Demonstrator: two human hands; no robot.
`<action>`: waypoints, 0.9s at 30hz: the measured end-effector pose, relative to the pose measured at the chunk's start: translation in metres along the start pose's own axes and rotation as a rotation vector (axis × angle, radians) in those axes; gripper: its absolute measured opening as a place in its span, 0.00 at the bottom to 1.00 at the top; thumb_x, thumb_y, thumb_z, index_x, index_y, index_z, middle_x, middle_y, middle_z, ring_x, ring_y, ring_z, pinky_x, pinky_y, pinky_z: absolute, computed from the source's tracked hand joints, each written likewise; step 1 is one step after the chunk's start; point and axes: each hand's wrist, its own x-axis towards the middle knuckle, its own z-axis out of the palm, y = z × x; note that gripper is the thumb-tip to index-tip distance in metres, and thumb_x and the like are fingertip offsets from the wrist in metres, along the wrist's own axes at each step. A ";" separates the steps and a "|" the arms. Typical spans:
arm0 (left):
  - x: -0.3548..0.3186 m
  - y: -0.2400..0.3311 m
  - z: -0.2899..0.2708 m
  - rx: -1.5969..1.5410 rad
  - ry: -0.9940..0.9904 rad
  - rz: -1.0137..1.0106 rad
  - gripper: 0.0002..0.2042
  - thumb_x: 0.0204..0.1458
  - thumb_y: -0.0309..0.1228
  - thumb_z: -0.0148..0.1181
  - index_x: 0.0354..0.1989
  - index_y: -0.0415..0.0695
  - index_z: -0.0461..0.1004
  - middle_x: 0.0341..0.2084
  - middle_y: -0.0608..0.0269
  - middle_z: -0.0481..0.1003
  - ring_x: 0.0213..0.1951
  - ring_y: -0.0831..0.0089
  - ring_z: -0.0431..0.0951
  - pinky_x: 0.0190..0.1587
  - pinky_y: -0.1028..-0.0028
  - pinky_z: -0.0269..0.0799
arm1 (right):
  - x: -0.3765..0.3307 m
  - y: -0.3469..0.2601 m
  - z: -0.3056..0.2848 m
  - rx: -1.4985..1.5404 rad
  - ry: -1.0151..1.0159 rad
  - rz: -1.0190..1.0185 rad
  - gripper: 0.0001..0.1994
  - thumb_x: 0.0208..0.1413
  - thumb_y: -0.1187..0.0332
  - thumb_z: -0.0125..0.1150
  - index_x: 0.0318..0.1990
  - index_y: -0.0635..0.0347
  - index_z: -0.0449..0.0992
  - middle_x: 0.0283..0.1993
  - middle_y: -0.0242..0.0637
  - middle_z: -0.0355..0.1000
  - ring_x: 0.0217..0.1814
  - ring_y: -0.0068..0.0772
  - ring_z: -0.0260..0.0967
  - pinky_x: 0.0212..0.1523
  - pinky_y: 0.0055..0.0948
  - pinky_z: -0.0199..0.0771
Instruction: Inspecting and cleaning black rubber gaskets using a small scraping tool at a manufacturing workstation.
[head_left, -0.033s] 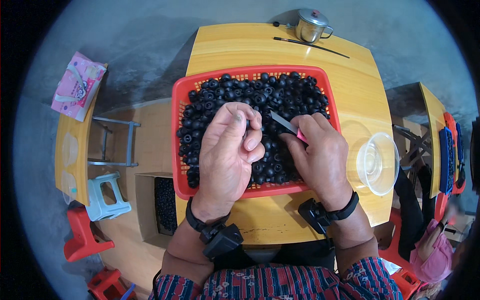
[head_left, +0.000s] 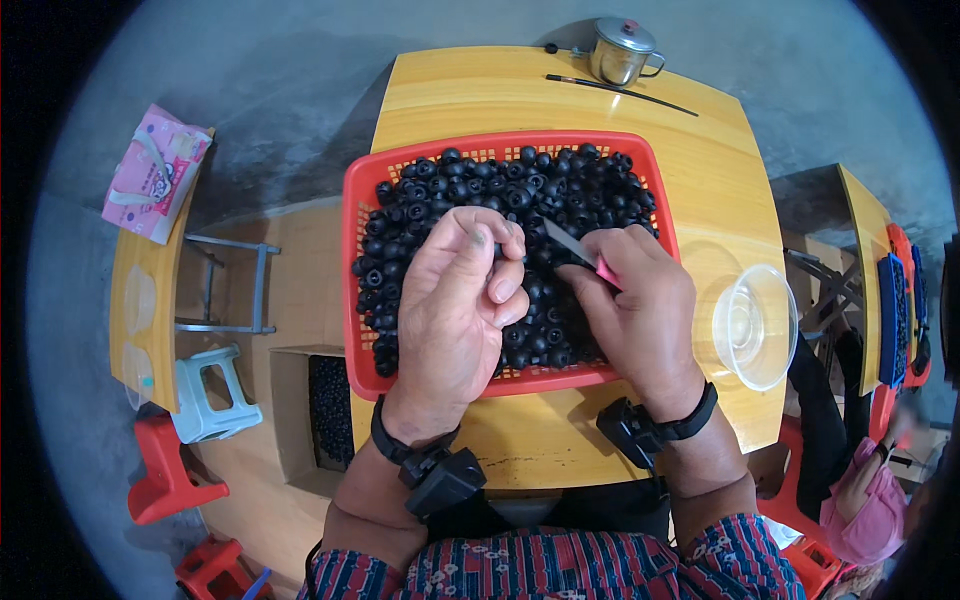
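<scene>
Our right fingers (head_left: 590,291) close round the knife (head_left: 568,241) above the red basket (head_left: 565,380) of black pieces (head_left: 540,344) — a slip could nick our curled left fingers (head_left: 506,281), whose hold we cannot tell.

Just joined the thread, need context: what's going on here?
A person is working bare-handed over a red plastic basket full of small black round pieces on a wooden table. The right hand grips a pink-handled knife, its blade pointing toward the left hand but apart from it. The left hand's fingers are curled; whether they hold a piece is unclear. A clear plastic bowl stands right of the basket.
</scene>
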 end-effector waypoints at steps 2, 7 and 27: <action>-0.001 0.000 0.004 0.129 0.014 -0.014 0.06 0.64 0.30 0.44 0.40 0.43 0.67 0.34 0.67 0.65 0.27 0.86 0.60 0.27 0.85 0.57 | 0.002 0.004 0.002 0.309 0.173 -0.045 0.12 0.40 0.73 0.71 0.34 0.60 0.76 0.28 0.40 0.71 0.28 0.43 0.71 0.29 0.34 0.71; -0.001 -0.002 0.015 0.305 0.011 -0.100 0.08 0.62 0.30 0.50 0.45 0.41 0.69 0.26 0.75 0.63 0.21 0.92 0.55 0.22 0.87 0.54 | 0.000 0.006 -0.009 0.490 0.212 -0.057 0.14 0.36 0.73 0.74 0.34 0.60 0.78 0.28 0.38 0.72 0.29 0.35 0.72 0.30 0.28 0.71; -0.006 -0.003 0.025 0.445 -0.102 -0.212 0.11 0.59 0.32 0.57 0.47 0.39 0.72 0.31 0.73 0.70 0.25 0.92 0.62 0.24 0.89 0.58 | 0.001 0.013 -0.022 1.049 -0.003 -0.027 0.10 0.40 0.76 0.72 0.32 0.61 0.77 0.30 0.28 0.72 0.31 0.16 0.66 0.32 0.19 0.66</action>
